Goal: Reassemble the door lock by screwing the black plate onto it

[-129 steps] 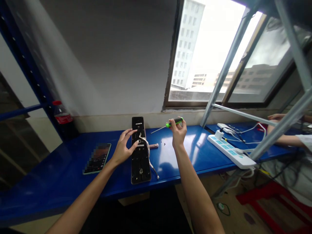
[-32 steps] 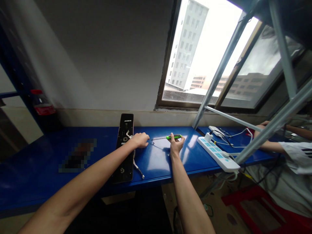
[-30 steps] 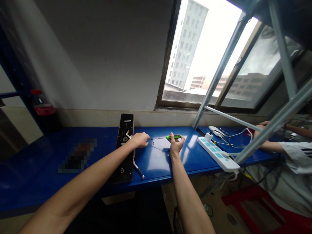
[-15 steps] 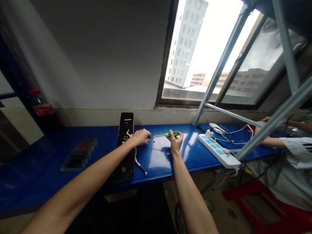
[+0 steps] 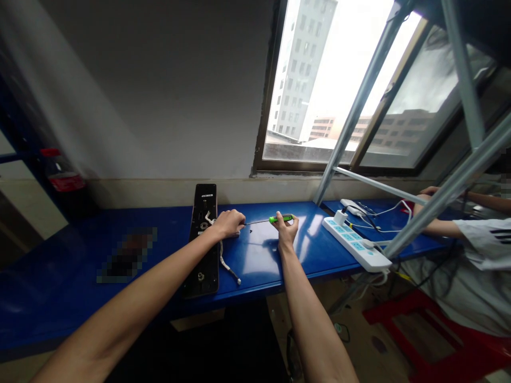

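My right hand (image 5: 286, 234) is closed around the green and black handle of a screwdriver (image 5: 275, 219), held nearly level above the table. Its thin shaft points left, with the tip at the fingers of my left hand (image 5: 230, 223). Those fingers are pinched together, and what they hold is hidden. Under my left wrist lies a long black device panel (image 5: 207, 266) with fittings on its face. A white cable (image 5: 224, 260) trails from its right side to a small connector. One tiny dark piece (image 5: 251, 231), perhaps a screw, rests on the table below the shaft.
The blue table (image 5: 255, 266) runs along a wall and window. At right are a white power strip (image 5: 355, 243), metal poles (image 5: 351, 111), and another person's arm (image 5: 439, 227) above a red stool (image 5: 439, 335). A cola bottle (image 5: 66, 181) and a blurred flat object (image 5: 128, 255) are at left.
The whole view has shifted slightly. Both hands and the screwdriver keep nearly the same position, with the tip still at my left fingers.
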`<state>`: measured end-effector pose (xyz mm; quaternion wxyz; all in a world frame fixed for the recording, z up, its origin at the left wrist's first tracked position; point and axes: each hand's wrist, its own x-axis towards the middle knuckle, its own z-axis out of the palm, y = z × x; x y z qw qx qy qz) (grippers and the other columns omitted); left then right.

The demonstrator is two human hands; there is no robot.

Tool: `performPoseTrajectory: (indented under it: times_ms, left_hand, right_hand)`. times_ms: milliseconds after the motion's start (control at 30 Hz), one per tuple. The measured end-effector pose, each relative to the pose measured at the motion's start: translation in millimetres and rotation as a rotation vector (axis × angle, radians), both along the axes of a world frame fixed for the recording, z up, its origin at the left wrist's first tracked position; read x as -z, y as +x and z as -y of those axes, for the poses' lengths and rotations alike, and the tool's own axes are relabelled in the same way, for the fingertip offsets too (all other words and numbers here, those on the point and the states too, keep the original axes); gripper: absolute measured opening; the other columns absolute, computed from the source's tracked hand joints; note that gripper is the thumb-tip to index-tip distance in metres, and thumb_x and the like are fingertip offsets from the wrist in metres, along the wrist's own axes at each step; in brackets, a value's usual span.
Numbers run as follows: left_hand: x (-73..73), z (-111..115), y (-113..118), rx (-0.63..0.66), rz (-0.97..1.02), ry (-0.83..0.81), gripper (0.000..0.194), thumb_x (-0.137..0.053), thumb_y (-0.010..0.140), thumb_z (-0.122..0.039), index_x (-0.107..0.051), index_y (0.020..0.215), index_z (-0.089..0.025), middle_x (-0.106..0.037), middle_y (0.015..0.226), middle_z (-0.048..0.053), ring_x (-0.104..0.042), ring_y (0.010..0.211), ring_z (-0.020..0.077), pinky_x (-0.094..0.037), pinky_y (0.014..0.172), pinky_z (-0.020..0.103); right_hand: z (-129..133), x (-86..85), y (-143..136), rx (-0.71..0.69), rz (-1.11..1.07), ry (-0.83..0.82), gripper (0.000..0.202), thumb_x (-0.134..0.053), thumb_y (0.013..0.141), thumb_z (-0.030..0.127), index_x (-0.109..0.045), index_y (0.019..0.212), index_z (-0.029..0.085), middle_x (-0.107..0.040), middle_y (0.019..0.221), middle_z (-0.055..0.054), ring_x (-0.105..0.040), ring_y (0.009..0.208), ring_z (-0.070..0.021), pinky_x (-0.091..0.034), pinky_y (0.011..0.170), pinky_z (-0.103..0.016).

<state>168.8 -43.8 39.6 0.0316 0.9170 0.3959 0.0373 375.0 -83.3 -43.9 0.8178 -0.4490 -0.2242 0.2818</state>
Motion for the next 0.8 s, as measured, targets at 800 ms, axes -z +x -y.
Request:
performPoseTrajectory:
  times_ms: [800]
  left_hand:
    - [-23.7,27,-71,0.011,0.43,0.147,0.022,-0.064,0.093,-0.037,-0.076,0.1,-0.02,-0.077,0.107,0.008,-0.069,0.103,0.0249,-0.047,0.102,0.036]
  right_hand:
    - [11,-70.7,-63,-0.169,0.21,0.197,0.095,-0.085,0.07,0.041,-0.032,0.147,0.025,-0.073,0.077,0.004,-0.075,0.069,-0.0173,-0.064,0.075,-0.037]
